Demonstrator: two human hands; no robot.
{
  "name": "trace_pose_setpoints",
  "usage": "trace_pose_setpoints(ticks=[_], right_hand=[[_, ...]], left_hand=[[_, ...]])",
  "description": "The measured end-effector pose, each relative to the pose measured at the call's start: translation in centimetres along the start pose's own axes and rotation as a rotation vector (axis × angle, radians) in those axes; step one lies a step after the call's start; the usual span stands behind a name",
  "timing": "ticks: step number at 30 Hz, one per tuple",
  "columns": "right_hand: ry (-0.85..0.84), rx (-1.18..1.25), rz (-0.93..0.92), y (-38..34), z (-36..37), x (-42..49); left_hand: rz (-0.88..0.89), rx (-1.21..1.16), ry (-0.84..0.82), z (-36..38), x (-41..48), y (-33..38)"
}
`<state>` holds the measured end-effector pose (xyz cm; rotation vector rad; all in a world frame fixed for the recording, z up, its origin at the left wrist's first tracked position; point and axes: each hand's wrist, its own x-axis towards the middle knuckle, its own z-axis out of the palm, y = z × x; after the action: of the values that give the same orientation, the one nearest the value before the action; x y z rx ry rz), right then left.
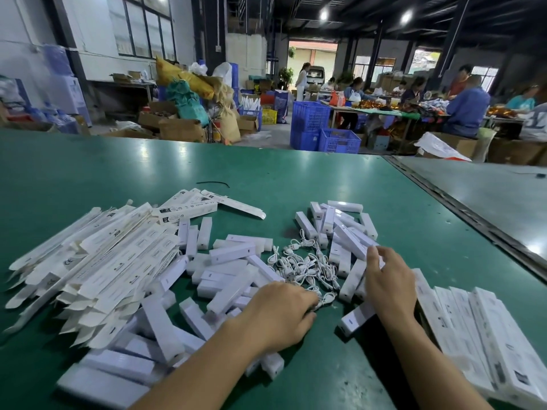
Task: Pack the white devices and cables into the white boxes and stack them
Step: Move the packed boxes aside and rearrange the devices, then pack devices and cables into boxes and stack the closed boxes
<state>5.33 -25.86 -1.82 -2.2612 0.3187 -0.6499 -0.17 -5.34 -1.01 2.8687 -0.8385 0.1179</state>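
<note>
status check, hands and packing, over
Left hand pinching a thin white cable. Right hand on a white rectangular plastic device, grip unclear. Flat white cardboard boxes wait at left; nothing blocking.

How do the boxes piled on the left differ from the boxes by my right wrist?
The left boxes lie flat and unfolded, end flaps open; the right boxes are closed and full-bodied. The left boxes sprawl in a loose fan; the right boxes sit side by side in a tidy row. Both are long, white and printed.
</note>
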Motion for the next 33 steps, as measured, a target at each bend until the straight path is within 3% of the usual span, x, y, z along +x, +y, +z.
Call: trace_pose_setpoints(ticks=[8,11,15,21,23,25,27,33], right_hand=[[0.06,0.02,0.026,2.3,-2.3,2.2],[0.0,-0.004,0.0,1.6,-1.2,1.3],[-0.096,-0.062,-0.084,0.7,0.1,-0.5],[-0.161,-0.149,-0.249,-0.6,0.7,-2.3],[-0.157,-0.153,-0.309,-1.0,0.8,-2.8],[-0.134,-0.152,-0.362,-1.1,0.9,-3.1],[-0.112,-0.162,-0.392,-1.2,0.9,-3.2],[-0.008,-0.096,-0.548,-1.2,1.0,-3.7]], left_hand=[[-0.048,-0.124,0.051,0.9,-0.9,0.0],[-0.03,-0.197,0.228,0.7,-1.1,-0.1],[-0.282,-0.03,0.411,-1.2,-0.5,-3.2],[-0.791,0.457,0.12,-5.0,-1.4,-11.7],[-0.945,0.489,0.036,-5.8,-2.1,-13.2],[-1.096,0.362,-0.016,-6.3,-2.6,-14.3],[-1.139,0.274,-0.049,-6.4,-2.9,-14.8],[-1.004,0.368,-0.031,-6.2,-3.4,-14.4]])
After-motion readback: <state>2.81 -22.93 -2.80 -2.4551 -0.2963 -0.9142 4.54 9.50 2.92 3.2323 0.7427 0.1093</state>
